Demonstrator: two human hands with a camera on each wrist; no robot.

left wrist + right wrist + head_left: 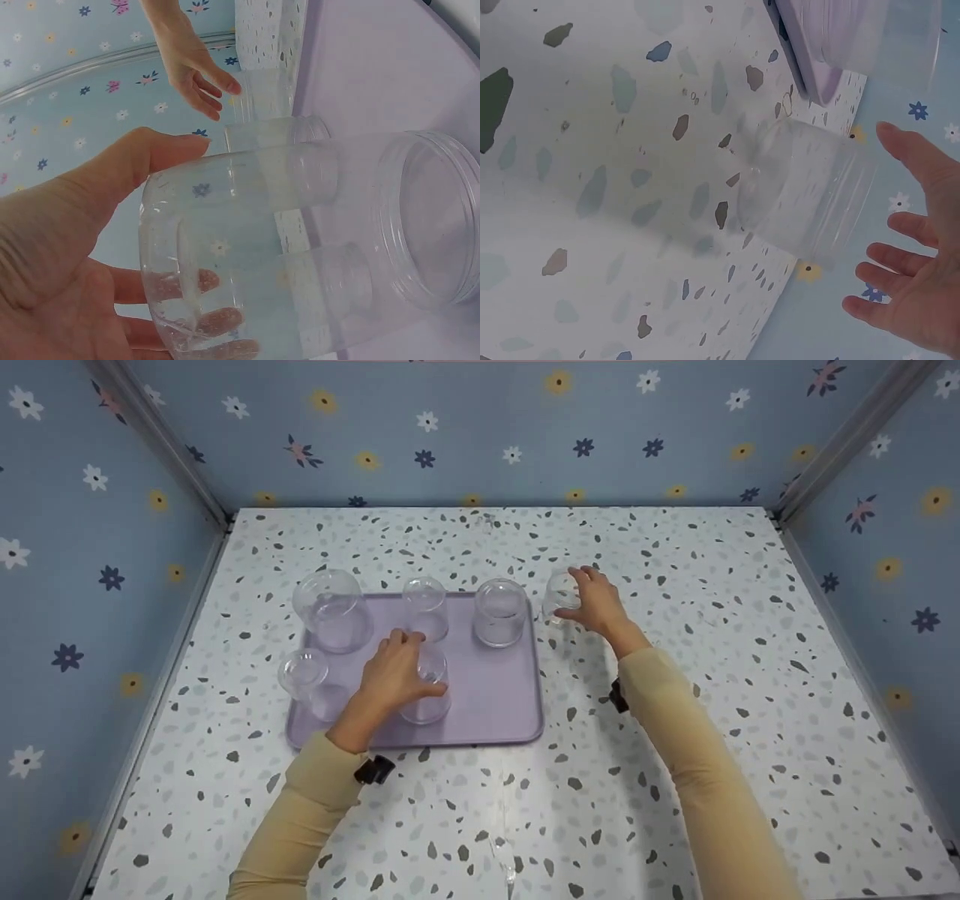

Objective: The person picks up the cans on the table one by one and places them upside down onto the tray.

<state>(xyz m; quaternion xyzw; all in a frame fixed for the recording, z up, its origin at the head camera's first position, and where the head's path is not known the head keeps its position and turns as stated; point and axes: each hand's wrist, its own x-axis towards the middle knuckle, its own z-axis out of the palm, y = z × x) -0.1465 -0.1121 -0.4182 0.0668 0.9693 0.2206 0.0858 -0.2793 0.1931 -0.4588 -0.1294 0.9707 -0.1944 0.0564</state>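
My left hand (391, 671) reaches over the purple tray (491, 712) and grips a clear plastic jar (429, 709) near the tray's front middle. In the left wrist view that jar (300, 217) is upside down, its threaded rim on the tray. The thumb is along one side and the fingers show through the other. To the right of the tray, my right hand (602, 604) hovers by another clear jar (559, 591). The right wrist view has this jar (810, 191) standing rim up on the table, with spread fingers (889, 281) apart from it.
Several more clear jars share the tray: a large one (330, 604) at back left, a small one (425, 604) at back middle, another (500, 611) at back right and one (306, 675) at front left. The speckled table (480, 825) meets flowered walls (480, 427) behind and at both sides.
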